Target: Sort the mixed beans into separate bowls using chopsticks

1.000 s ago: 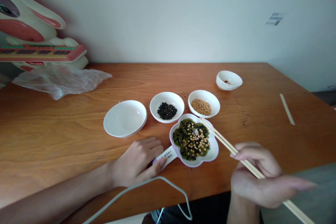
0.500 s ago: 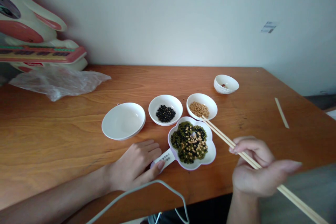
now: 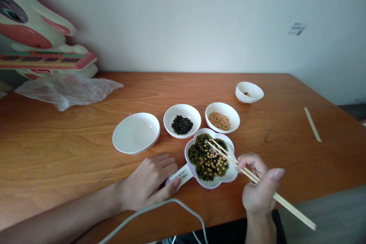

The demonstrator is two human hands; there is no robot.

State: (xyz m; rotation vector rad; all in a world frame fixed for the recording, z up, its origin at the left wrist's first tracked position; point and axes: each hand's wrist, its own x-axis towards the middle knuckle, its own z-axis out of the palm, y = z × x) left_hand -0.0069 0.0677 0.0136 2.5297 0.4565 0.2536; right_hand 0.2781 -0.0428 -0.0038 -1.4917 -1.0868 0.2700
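Observation:
My left hand is closed around the handle of a white flower-shaped dish with a lilac rim. Green, black and tan beans are mixed in that dish. A pair of wooden chopsticks lies in the grip of my right hand; their slightly parted tips are over the mixed beans, and I cannot tell whether a bean is between them. Just behind the dish stand a white bowl with black beans and another white bowl with tan beans.
Left of these is an empty white bowl. A small bowl with a few reddish bits stands farther back. A wooden strip lies at right, a plastic bag and cow-shaped toy keyboard at left. A pale cable crosses the front.
My right hand has moved left, bringing the chopstick tips from the tan-bean bowl's edge to over the flower-shaped dish. The tips have parted a little. My left hand stays on the handle.

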